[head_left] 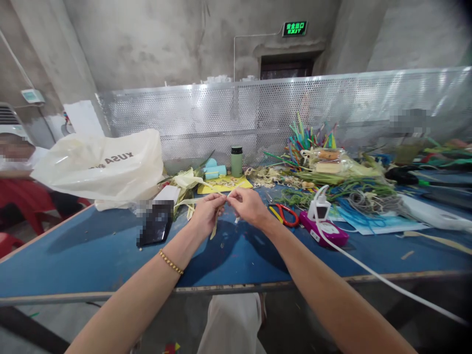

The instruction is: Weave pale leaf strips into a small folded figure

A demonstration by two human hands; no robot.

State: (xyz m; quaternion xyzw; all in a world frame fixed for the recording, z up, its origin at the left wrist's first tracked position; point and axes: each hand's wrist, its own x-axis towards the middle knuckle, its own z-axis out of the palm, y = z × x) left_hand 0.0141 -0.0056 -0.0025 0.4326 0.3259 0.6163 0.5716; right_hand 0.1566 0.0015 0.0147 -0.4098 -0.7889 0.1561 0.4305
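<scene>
Both hands meet above the blue table (110, 265), fingertips almost touching. My left hand (207, 210) is closed in a pinch on a pale plant strip (191, 201), which looks like dried husk. One end of the strip sticks out to the left and another piece hangs below the fingers. My right hand (248, 205) pinches at the same spot, and a thin pale tip shows above its fingers. The exact point between the fingertips is too small to make out. Just behind the hands lies a yellow sheet (241, 183) with pale scraps on it.
A dark phone (157, 223) and a large white plastic bag (106, 162) lie to the left. Red-handled scissors (289, 216) and a purple power strip (332, 235) with a white cable are on the right. Behind stand a green bottle (236, 162) and a perforated metal screen (206, 113).
</scene>
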